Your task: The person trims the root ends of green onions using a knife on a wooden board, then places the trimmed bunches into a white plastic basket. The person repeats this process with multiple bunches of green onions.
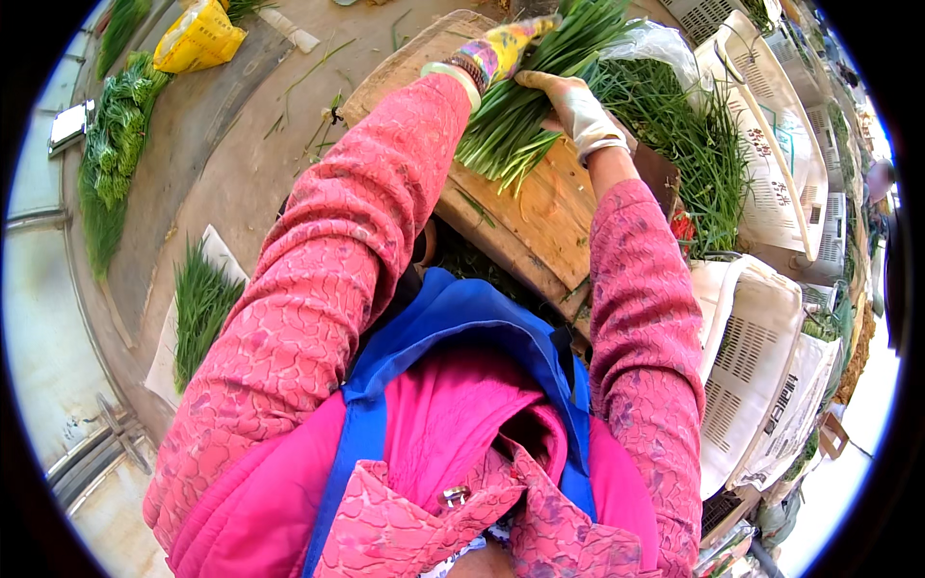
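Observation:
A thick bunch of long green stalks, apparently garlic chives, lies across a worn wooden board, its pale cut ends towards me. My left hand, in a yellow patterned glove, rests against the bunch's left side; its fingertips are partly lost among the leaves. My right hand, in a whitish glove with a tan fingertip area, holds the bunch from the right, thumb and fingers around the stalks. Just beyond my right wrist, a heap of loose green stalks lies beside the board, with clear plastic over its far part.
White plastic baskets stand at the right. Bundled greens and a yellow bag lie on the floor at the left. A smaller bunch rests on a pale sheet nearer me. A red tie bundle is beside the heap.

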{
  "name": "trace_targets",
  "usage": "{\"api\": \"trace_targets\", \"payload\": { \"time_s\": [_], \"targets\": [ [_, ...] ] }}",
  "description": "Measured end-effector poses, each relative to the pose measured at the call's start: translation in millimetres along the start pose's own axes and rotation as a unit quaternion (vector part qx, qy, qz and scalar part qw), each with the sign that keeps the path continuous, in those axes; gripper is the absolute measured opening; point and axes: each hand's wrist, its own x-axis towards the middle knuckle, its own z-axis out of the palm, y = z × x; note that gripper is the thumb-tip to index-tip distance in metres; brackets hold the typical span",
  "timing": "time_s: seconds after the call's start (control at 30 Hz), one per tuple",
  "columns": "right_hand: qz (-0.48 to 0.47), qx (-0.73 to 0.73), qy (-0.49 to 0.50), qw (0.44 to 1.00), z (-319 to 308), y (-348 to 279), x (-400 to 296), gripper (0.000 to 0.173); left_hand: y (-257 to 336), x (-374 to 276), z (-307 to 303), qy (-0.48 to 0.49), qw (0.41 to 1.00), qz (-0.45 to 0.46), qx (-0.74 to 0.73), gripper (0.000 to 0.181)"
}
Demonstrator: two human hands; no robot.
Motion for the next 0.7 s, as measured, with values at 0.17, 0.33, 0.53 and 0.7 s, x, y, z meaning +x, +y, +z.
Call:
{"api": "trace_targets", "payload": {
  "time_s": [0.17, 0.33, 0.53, 0.7],
  "targets": [
    [-0.049, -0.191, 0.054, 0.979, 3.5, 60.6, 67.3, 0.037, -1.6, -32.0, 29.1, 0.038, 0.951, -0.112, -0.286, 0.046],
    [0.052, -0.012, 0.040, 0.998, -4.5, 40.5, 46.0, 0.048, 53.2, -26.1, -14.6, 0.027, 0.951, -0.178, -0.250, 0.048],
    [-0.295, -0.385, -0.009, 0.875, -61.1, 50.1, 19.8, 0.032, 85.5, -28.9, -4.8, 0.016, 0.943, -0.314, -0.107, 0.099],
    [-0.093, -0.375, 0.048, 0.921, -71.0, 49.1, -39.9, 0.024, 145.5, -46.9, -22.2, -0.016, 0.914, -0.404, 0.031, 0.136]
  ]
}}
